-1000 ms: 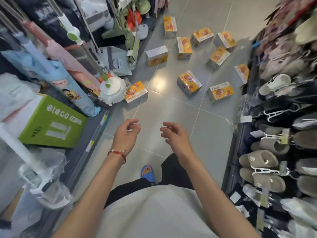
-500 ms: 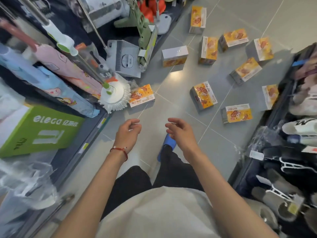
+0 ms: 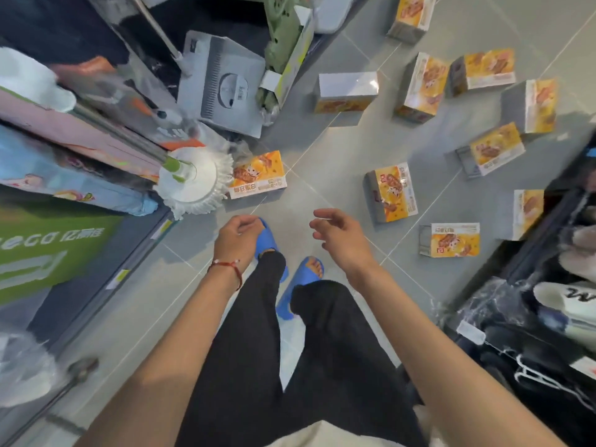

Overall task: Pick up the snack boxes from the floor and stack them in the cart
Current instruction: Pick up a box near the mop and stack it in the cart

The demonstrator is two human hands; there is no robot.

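At frame centre, over the floor: left grip has loosely curled fingers and holds nothing. Red string bracelet on that wrist. Right grip is just beside it, fingers relaxed and slightly spread, also holding nothing. Neither touches a box.

Below the hands: black trousers and two blue slippers on grey tile. The left grip overlaps the forward slipper's toe in view.

Snack boxes, ten visible, all on the floor, none stacked:
- nearest box is ahead of the left grip, lying flat, touching or just beside the white mop head
- second box is ahead-right of the right grip, orange face up
- third box is to the right, near the right rack
- fourth box sits against the rack edge
- white-faced box is further ahead, mid-aisle
- far cluster holds four more boxes, lying loosely apart at mixed angles
- last box is at the top edge

Left side: a shelf with a green carton, blue and pink packaged goods, and a grey mop bucket. Right side: a rack of footwear, blurred.
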